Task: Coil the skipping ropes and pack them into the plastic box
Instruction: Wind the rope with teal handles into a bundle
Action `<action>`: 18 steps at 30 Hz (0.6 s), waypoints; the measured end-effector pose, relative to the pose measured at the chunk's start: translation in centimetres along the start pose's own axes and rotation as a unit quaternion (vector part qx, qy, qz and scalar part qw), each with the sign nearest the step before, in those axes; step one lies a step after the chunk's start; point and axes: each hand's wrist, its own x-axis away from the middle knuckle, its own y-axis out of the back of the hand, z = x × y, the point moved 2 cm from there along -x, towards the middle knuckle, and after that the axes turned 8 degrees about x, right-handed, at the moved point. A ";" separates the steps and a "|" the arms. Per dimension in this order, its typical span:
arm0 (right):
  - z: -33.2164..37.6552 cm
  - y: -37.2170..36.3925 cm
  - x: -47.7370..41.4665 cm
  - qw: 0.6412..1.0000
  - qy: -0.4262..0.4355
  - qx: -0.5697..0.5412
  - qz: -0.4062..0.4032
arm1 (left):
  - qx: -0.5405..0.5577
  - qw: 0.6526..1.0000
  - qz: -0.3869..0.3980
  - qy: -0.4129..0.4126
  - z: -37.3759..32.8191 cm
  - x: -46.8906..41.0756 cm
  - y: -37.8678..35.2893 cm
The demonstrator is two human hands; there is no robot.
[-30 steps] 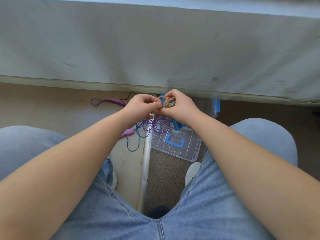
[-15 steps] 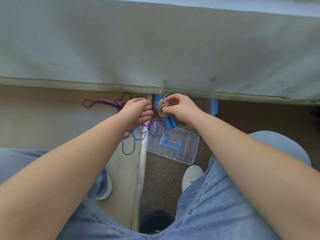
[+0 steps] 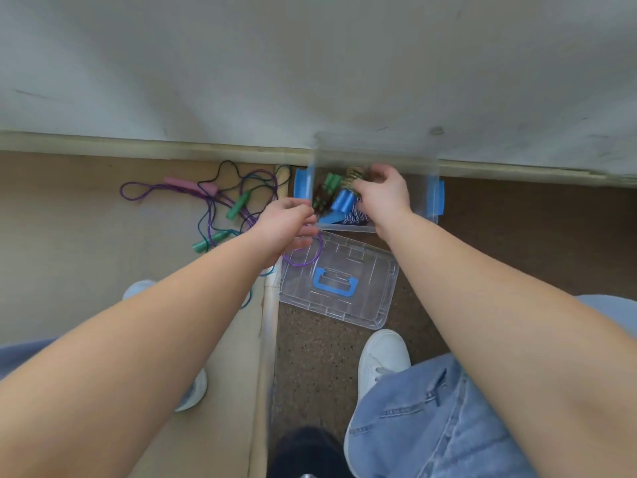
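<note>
The clear plastic box (image 3: pixel 435 196) with blue latches stands on the floor against the wall. My right hand (image 3: pixel 382 194) is inside it and grips a coiled rope with blue handles (image 3: pixel 343 199). A coiled rope with green handles (image 3: pixel 329 184) lies in the box at its left. My left hand (image 3: pixel 287 226) hovers just left of the box with relaxed fingers, holding nothing. Loose ropes lie tangled on the floor to the left: a purple rope with pink handles (image 3: pixel 188 186) and a dark teal rope with green handles (image 3: pixel 238 208).
The clear box lid (image 3: pixel 370 288) with a blue handle lies on the floor in front of the box; a purple rope loop overlaps its left corner. My white shoes (image 3: pixel 381 357) and jeans fill the bottom. A floor strip (image 3: pixel 270 326) divides tan and dark flooring.
My right hand has carried the blue-handled coil forward and down into the box. My left hand let go of it and drew back to the left.
</note>
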 end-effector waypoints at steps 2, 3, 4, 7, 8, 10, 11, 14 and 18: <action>-0.3 -0.1 -0.4 0.999 -0.006 0.034 0.016 | -0.014 1.000 -0.006 -0.005 0.1 -0.8 0.1; -0.6 -0.3 -0.3 0.998 -0.006 0.057 0.029 | -0.021 1.000 -0.010 -0.006 0.2 -1.1 0.2; -1.0 -0.4 -0.3 0.996 -0.001 0.078 0.042 | -0.027 1.000 -0.012 -0.008 0.3 -1.3 0.3; -1.6 -1.1 0.2 0.991 0.002 0.113 0.073 | -0.035 0.999 -0.018 -0.007 0.7 -1.4 0.7; -1.5 -1.4 0.6 0.990 -0.006 0.111 0.087 | -0.037 0.999 -0.022 -0.006 0.9 -1.4 1.0; -1.4 -2.1 1.3 0.985 -0.013 0.117 0.124 | -0.047 0.998 -0.036 -0.010 1.4 -1.4 1.6; -1.3 -2.5 1.6 0.981 -0.005 0.132 0.141 | -0.048 0.998 -0.044 -0.013 1.7 -1.5 2.0; -1.0 -4.2 2.4 0.969 0.034 0.174 0.174 | -0.049 0.996 -0.078 -0.017 2.5 -2.0 3.4; -1.4 -7.3 3.0 0.955 0.038 0.197 0.217 | -0.063 0.991 -0.118 -0.011 3.8 -3.0 5.8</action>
